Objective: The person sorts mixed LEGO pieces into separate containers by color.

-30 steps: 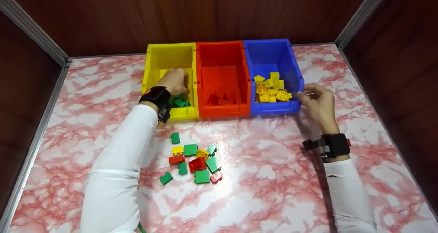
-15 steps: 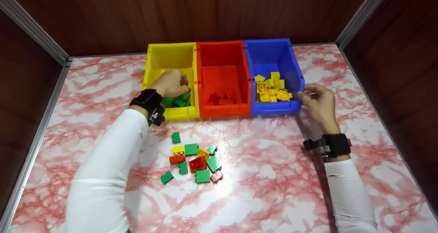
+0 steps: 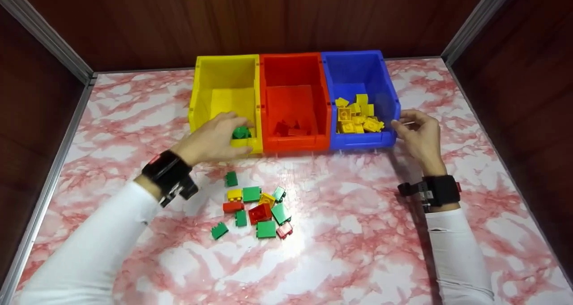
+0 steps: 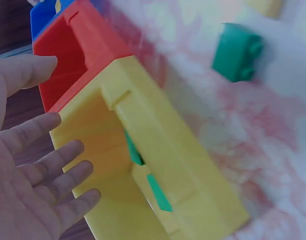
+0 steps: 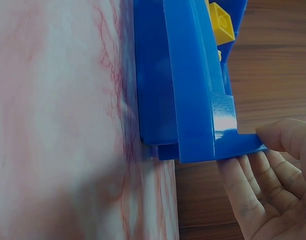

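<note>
My left hand (image 3: 218, 137) hovers over the front of the yellow bin (image 3: 227, 74), fingers spread and holding nothing. Green bricks (image 3: 241, 132) lie in that bin, partly hidden by the hand. In the left wrist view the palm (image 4: 23, 200) faces the bin's front lip. My right hand (image 3: 420, 135) pinches the right side wall of the blue bin (image 3: 358, 141), thumb on the rim and fingers against the outside, as the right wrist view shows. Several yellow bricks (image 3: 358, 119) fill the front of the blue bin. The red bin (image 3: 293, 70) between them holds a few red bricks (image 3: 291, 129).
In front of the bins, loose bricks lie in a group on the marbled table (image 3: 358, 233): green ones (image 3: 266, 229), red ones (image 3: 259, 213) and yellow ones (image 3: 234, 195). Wood-look panels (image 3: 286, 18) enclose the back and sides.
My left hand has drawn back out of the yellow bin, toward the front, and its fingers have spread. The right hand stays on the blue bin.
</note>
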Motion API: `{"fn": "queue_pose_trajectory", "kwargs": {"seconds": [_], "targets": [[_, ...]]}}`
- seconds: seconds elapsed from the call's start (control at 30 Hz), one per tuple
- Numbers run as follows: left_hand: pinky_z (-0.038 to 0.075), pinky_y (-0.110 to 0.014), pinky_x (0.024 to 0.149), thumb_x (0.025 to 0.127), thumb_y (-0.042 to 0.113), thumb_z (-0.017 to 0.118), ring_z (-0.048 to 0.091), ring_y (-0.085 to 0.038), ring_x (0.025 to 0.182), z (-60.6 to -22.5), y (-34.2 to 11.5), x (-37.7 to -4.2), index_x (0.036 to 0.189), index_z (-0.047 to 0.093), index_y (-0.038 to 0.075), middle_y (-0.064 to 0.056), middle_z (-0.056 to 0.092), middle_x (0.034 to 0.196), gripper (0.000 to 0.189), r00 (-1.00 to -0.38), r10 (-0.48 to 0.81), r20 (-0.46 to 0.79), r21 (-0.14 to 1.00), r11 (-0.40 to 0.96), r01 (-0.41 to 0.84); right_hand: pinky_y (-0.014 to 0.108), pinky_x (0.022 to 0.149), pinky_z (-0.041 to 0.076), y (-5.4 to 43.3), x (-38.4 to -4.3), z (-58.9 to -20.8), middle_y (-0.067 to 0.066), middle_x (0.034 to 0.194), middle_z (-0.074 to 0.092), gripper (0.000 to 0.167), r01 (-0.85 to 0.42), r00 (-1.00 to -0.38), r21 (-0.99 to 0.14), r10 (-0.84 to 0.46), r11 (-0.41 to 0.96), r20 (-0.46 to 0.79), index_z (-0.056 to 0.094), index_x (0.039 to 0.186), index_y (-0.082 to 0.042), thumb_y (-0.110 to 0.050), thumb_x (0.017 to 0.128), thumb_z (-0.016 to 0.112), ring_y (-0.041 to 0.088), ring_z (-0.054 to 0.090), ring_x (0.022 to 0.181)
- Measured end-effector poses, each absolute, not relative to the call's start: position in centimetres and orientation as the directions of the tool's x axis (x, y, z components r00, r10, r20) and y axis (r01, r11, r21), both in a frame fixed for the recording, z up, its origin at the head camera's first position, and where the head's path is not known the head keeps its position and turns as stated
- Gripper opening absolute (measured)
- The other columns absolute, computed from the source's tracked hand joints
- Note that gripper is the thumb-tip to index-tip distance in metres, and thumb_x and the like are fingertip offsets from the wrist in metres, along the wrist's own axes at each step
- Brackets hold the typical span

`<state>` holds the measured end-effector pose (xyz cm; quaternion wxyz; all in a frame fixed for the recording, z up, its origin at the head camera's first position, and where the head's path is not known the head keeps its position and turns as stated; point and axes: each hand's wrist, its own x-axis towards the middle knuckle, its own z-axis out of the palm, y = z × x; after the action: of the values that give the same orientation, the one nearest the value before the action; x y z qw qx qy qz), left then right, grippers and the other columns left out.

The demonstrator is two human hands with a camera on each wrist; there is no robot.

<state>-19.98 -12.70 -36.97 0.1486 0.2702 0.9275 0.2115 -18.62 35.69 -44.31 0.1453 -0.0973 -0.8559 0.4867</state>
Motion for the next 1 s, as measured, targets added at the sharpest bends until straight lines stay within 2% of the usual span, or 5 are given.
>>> {"fn": "queue_pose_trajectory", "kwargs": {"seconds": [0.3, 0.53, 0.63, 0.77, 1.0], "targets": [[0.05, -0.059, 0.115, 0.096, 0.031, 0.077, 0.055, -0.039, 0.138, -38.8, -14.9, -17.6, 0.143, 0.064, 0.012, -0.019, 0.058, 0.15, 0.053, -0.762, 0.634, -0.132, 0.435, 0.728, 0.53, 0.011, 0.068, 0.055, 35.8, -18.6, -44.4, -0.022, 0.086, 0.065, 0.029, 0.032, -0.94, -0.851, 0.305, 0.524, 0.153, 0.074, 0.121, 0.0, -0.015, 0.097, 0.076, 0.002, 0.064, 0.079], [0.06, -0.048, 0.095, 0.094, 0.025, 0.078, 0.066, -0.03, 0.106, -41.5, -14.7, -16.6, 0.132, 0.071, 0.009, -0.014, 0.069, 0.129, 0.042, -0.753, 0.636, -0.168, 0.438, 0.733, 0.521, 0.01, 0.066, 0.054, 35.8, -18.5, -44.4, -0.022, 0.084, 0.065, 0.029, 0.018, -0.938, -0.855, 0.306, 0.518, 0.166, 0.074, 0.121, 0.001, -0.015, 0.096, 0.076, 0.002, 0.064, 0.077], [0.06, -0.047, 0.097, 0.093, 0.021, 0.077, 0.065, -0.028, 0.105, -42.4, -14.5, -16.2, 0.13, 0.072, 0.011, -0.012, 0.068, 0.127, 0.039, -0.753, 0.619, -0.224, 0.417, 0.759, 0.5, 0.01, 0.066, 0.054, 35.7, -18.4, -44.4, -0.022, 0.084, 0.066, 0.029, 0.002, -0.937, -0.864, 0.303, 0.504, 0.174, 0.074, 0.12, 0.003, -0.014, 0.096, 0.077, 0.001, 0.064, 0.075], [0.056, -0.05, 0.105, 0.091, 0.013, 0.077, 0.066, -0.032, 0.112, -43.3, -14.4, -16.2, 0.117, 0.077, 0.01, -0.013, 0.071, 0.123, 0.026, -0.743, 0.628, -0.23, 0.401, 0.757, 0.516, 0.011, 0.065, 0.055, 35.6, -18.3, -44.3, -0.022, 0.083, 0.066, 0.029, -0.019, -0.937, -0.874, 0.297, 0.485, 0.184, 0.074, 0.119, 0.004, -0.013, 0.095, 0.077, 0.0, 0.065, 0.074], [0.06, -0.044, 0.091, 0.087, 0.005, 0.078, 0.068, -0.026, 0.094, -43.7, -14.0, -16.7, 0.094, 0.078, 0.007, -0.009, 0.076, 0.099, 0.007, -0.736, 0.643, -0.214, 0.415, 0.742, 0.527, 0.01, 0.066, 0.055, 35.7, -18.4, -44.1, -0.023, 0.083, 0.065, 0.029, -0.008, -0.939, -0.86, 0.291, 0.511, 0.182, 0.074, 0.119, 0.004, -0.013, 0.096, 0.076, 0.0, 0.064, 0.075]]}}
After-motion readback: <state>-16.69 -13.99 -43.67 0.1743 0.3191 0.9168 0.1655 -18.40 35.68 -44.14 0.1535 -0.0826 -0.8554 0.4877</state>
